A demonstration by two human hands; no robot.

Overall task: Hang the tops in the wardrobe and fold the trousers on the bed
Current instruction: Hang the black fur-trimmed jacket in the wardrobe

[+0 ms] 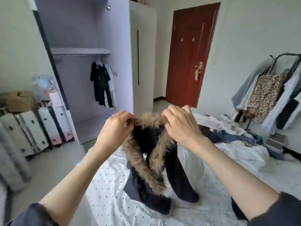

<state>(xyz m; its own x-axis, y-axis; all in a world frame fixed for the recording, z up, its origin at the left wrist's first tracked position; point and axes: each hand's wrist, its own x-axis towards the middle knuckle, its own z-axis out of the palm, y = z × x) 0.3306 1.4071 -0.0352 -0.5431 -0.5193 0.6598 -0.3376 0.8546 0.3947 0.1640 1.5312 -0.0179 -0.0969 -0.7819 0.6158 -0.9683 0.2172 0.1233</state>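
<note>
Fingers [128, 122] pinch fur-trimmed coat [153, 160].

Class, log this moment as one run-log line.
left hand: grips fur trim | right hand: grips fur trim | dark fur-trimmed jacket: held above dotted white bedsheet | wardrobe: open

Shaggy fur trim [157, 154] on matt dark cloth coat [177, 175]; glossy wooden door [192, 51].
</note>
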